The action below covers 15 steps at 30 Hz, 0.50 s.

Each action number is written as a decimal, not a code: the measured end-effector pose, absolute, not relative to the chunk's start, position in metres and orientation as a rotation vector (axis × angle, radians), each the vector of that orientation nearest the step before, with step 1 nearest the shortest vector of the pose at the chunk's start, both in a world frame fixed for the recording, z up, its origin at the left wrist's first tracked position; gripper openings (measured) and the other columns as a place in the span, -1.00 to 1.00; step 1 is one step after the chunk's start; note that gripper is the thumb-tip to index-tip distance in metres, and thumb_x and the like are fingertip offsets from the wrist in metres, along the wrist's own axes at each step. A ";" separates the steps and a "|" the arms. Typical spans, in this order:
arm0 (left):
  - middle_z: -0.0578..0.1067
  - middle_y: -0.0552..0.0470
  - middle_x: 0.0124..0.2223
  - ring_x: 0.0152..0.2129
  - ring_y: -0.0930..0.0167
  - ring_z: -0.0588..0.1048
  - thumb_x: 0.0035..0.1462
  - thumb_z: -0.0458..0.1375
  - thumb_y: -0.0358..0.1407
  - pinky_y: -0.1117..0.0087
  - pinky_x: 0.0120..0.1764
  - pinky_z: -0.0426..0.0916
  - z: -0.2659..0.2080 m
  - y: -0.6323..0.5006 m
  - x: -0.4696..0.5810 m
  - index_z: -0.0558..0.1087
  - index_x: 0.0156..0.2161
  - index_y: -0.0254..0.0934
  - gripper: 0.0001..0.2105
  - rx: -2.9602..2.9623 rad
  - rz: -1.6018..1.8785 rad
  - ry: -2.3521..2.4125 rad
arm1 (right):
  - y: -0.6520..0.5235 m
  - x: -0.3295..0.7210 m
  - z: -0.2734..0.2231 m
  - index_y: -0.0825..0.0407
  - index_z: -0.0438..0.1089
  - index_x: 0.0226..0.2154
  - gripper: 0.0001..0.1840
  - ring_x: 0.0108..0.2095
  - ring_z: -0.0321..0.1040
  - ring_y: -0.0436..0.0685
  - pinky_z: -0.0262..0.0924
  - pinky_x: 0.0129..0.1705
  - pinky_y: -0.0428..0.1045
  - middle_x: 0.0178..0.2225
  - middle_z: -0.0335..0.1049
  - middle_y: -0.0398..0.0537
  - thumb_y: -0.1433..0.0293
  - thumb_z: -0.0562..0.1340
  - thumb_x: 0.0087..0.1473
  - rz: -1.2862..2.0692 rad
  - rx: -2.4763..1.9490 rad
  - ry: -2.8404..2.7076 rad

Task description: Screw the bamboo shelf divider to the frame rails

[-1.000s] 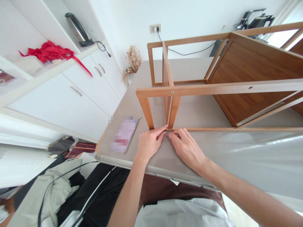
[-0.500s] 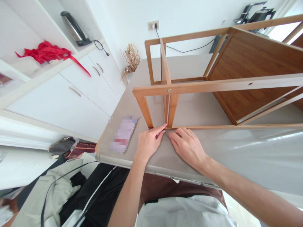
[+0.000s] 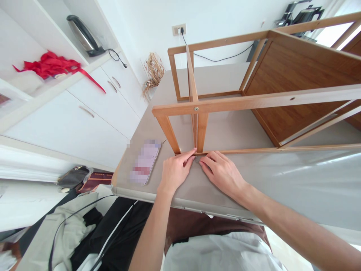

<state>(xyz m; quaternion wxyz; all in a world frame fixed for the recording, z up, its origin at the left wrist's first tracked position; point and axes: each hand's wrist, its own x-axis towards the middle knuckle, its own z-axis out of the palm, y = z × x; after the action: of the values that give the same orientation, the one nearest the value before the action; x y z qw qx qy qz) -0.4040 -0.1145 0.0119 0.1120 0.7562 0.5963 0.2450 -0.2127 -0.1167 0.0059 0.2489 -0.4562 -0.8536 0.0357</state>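
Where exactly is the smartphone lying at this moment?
In the head view, the smartphone lies on the grey tabletop, to the left of the person's left hand, near the table's left edge.

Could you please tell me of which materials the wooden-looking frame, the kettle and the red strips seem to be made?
Frame: wood or bamboo, probably varnished; its panel shows brown grain.
Kettle: apparently polished metal, by its silvery shine; the black handle could be plastic.
Red strips: likely ribbon or thin cloth, fairly matte; they crumple softly, one end hanging down.
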 end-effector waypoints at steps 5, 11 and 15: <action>0.60 0.17 -0.36 -0.51 0.52 0.45 0.31 0.13 -0.25 0.48 -0.38 0.17 0.011 -0.115 -0.404 0.51 0.09 0.04 -0.71 2.212 0.703 1.754 | -0.116 -0.211 0.004 0.01 0.43 -0.18 -0.78 -0.26 0.33 0.08 0.22 -0.21 -0.02 -0.26 0.36 -0.03 0.42 0.06 0.33 0.269 -1.259 -2.327; 0.57 0.18 -0.41 -0.52 0.52 0.43 0.31 0.14 -0.25 0.49 -0.39 0.17 0.011 -0.114 -0.404 0.52 0.09 0.02 -0.72 2.204 0.700 1.759 | -0.115 -0.208 0.005 0.01 0.43 -0.21 -0.80 -0.22 0.31 0.11 0.24 -0.17 0.00 -0.24 0.36 -0.02 0.44 0.09 0.31 0.298 -1.243 -2.316; 0.57 0.17 -0.40 -0.53 0.53 0.43 0.30 0.15 -0.25 0.49 -0.40 0.16 0.012 -0.114 -0.403 0.52 0.09 0.01 -0.71 2.206 0.713 1.764 | -0.114 -0.206 0.006 0.01 0.45 -0.24 -0.81 -0.22 0.27 0.12 0.22 -0.15 0.02 -0.25 0.35 -0.01 0.47 0.11 0.28 0.238 -1.216 -2.328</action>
<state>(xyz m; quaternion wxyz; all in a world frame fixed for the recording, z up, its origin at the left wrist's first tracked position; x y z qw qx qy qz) -0.4029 -0.1144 0.0115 0.1142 0.7523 0.6016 0.2431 -0.2058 -0.1144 0.0065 0.2496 -0.4464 -0.8549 0.0874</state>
